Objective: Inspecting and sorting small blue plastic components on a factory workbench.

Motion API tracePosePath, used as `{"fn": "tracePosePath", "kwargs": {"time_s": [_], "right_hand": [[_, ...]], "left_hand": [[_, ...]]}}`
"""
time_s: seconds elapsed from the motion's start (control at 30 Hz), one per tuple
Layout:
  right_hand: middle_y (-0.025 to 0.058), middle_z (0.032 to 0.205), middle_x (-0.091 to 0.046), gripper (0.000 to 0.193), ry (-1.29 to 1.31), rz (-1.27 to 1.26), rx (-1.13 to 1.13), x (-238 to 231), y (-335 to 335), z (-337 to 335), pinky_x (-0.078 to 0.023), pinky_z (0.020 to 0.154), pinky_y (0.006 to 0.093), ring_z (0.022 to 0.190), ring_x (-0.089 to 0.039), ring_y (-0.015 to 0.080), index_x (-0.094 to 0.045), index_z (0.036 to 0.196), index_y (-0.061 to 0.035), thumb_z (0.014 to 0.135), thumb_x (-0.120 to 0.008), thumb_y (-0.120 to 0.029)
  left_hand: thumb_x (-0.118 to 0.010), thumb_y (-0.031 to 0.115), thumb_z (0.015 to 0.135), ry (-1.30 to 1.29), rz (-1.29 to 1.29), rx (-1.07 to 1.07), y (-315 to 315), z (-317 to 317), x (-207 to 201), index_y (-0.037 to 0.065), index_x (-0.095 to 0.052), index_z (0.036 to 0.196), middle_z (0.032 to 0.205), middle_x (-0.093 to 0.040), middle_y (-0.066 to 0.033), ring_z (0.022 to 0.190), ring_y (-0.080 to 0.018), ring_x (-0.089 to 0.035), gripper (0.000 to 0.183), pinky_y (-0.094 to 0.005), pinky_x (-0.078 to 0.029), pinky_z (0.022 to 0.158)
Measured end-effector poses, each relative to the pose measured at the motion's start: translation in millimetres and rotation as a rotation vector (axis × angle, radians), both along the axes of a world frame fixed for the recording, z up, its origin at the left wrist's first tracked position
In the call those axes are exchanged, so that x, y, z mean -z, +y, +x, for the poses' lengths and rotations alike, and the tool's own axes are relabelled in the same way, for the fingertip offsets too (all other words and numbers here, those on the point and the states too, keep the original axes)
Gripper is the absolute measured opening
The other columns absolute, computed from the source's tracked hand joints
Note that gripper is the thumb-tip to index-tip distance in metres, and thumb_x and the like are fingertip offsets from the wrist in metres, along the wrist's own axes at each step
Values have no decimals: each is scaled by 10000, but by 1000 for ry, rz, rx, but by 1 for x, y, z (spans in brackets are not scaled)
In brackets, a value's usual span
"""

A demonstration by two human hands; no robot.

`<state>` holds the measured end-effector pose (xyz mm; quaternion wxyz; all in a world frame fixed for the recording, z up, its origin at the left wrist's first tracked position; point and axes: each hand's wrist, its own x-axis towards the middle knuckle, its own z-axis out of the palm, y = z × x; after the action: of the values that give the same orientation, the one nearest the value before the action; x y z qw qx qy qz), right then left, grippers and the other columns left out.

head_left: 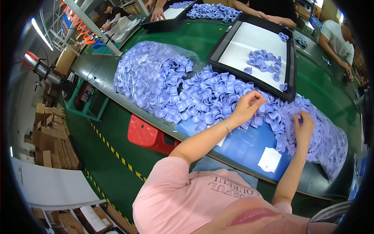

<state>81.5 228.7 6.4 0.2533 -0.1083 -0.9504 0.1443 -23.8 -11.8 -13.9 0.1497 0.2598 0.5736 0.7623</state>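
Observation:
My left hand is held over a heap of curved purple plastic pieces, just below the black tray. Its thumb and fingers are closed in a pinch; whatever they hold is too small to make out. Farther right, my right hand reaches down to a pile of thin purple plastic strips at the mouth of a clear bag. Its thumb and forefinger stand apart at the strips, with the other fingers partly hidden. The black tray has a white lining and several purple pieces scattered on it.
Left of the heap lies a large clear bag spilling purple pieces. A blue mat with a white card lies nearest me on the green table. A red stool stands beside the table edge. Other people work across the table.

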Motion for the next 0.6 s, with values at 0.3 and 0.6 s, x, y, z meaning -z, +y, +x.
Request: {"fn": "tracePosePath", "kwargs": {"time_s": [0.3, 0.6], "right_hand": [[126, 695, -567, 235, 62, 230, -85, -13, -1, -1, -406, 694, 378, 678, -527, 326, -553, 734, -14, 802, -670, -206], [141, 610, -558, 282, -202, 45, 90, -24, -8, -4, -414, 564, 387, 571, -530, 315, -604, 927, -53, 809, -677, -298]], "left_hand": [[-509, 194, 966, -108, 105, 60, -2, 0, 3, 30, -516, 990, 1033, -655, -123, 721, -98, -575, 165, -231, -492, 582], [-495, 221, 973, -182, 116, 48, -2, -1, 5, 39, -516, 1012, 1000, -648, -107, 752, -137, -613, 187, -245, -499, 533]]}}
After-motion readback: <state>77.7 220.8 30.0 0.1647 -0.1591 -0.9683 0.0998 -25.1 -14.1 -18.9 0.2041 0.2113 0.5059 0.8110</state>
